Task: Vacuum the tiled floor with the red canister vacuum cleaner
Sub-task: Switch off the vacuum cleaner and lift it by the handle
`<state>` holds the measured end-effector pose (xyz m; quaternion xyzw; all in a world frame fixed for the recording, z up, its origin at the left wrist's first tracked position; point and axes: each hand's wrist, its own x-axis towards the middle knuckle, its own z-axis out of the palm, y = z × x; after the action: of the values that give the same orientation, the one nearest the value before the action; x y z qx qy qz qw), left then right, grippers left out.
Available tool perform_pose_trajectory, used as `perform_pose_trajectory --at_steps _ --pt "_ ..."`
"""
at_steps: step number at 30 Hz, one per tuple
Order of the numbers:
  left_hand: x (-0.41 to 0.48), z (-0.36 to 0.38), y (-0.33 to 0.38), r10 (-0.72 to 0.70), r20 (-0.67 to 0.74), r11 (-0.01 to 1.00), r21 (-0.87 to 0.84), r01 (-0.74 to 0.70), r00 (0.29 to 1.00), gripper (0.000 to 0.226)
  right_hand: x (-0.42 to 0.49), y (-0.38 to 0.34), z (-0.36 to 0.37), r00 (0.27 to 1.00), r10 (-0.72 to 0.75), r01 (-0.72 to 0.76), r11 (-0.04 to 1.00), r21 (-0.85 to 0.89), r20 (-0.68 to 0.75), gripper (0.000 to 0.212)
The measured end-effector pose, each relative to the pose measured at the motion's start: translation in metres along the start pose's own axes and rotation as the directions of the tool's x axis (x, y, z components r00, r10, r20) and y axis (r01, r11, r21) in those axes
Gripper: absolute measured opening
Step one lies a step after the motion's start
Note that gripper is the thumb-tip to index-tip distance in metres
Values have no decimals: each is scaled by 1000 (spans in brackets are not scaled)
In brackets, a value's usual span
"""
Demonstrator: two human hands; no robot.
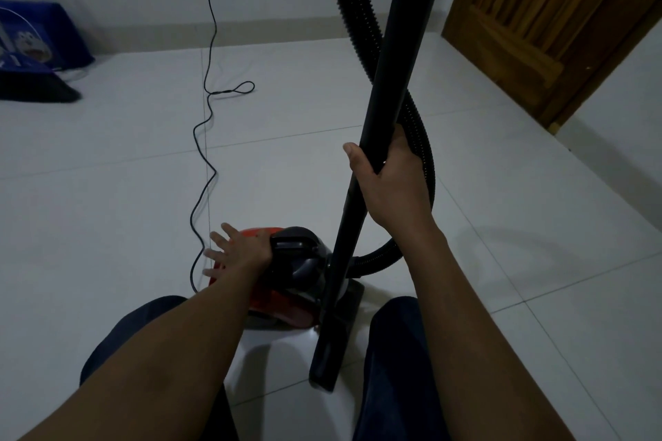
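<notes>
The red canister vacuum cleaner (pixel 283 301) with a black top handle sits on the pale tiled floor (pixel 501 190) just in front of my knees. My left hand (pixel 238 252) rests flat on its red top with fingers spread, holding nothing. My right hand (pixel 388 177) is closed around the black wand tube (pixel 390 75), which stands nearly upright, its lower end (pixel 324 365) near the floor between my legs. The ribbed black hose (pixel 353 7) loops behind the wand down to the canister's front.
A thin black power cord (pixel 206 140) snakes from the canister across the floor and up the far wall. A blue bag (pixel 34 36) and a dark item lie at the far left. A wooden door (pixel 548 21) stands at the right.
</notes>
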<state>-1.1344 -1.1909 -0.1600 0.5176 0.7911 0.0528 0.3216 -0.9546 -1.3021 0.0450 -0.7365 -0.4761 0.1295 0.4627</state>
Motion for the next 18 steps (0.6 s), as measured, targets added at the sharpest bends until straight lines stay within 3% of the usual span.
perform_pose_trajectory --at_steps 18 --pt "5 4 -1 -5 22 999 -45 6 1000 80 -1 4 0 1000 -2 1 1000 -1 -30 38"
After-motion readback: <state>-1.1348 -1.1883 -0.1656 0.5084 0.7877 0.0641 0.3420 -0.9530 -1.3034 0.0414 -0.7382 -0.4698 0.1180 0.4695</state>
